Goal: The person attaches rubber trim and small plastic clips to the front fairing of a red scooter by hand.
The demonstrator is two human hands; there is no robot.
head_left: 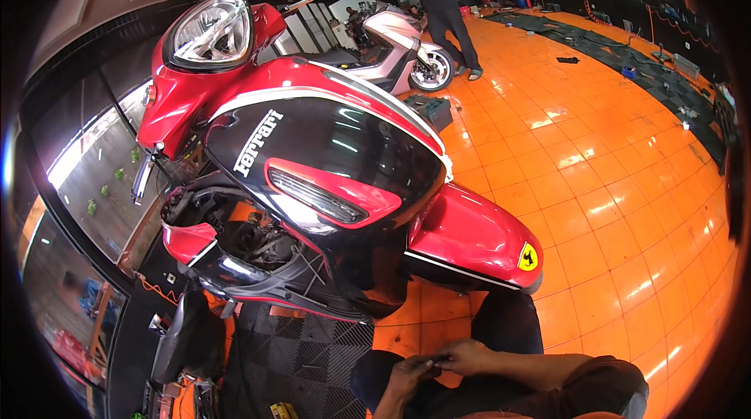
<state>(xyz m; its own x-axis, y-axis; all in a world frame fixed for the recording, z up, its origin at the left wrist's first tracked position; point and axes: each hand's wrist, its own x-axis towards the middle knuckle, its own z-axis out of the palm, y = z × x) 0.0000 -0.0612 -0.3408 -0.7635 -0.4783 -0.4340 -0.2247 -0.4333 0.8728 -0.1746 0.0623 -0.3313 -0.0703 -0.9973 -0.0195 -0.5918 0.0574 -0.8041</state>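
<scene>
My left hand and my right hand meet low in the view, in front of my body and above my dark-clothed knees. The fingers of both are closed and pinched together around a small dark thing, too small and too covered to name. Just beyond them stands a red and black scooter with white trim. Its red front fender is the part nearest my hands. The floor panels are off, so dark inner parts and cables show. Neither hand touches the scooter.
A black scooter seat stands at the lower left, near a toolbox. Dark mats cover part of the orange tiled floor. Farther back are a pinkish-silver scooter and a standing person in dark clothes.
</scene>
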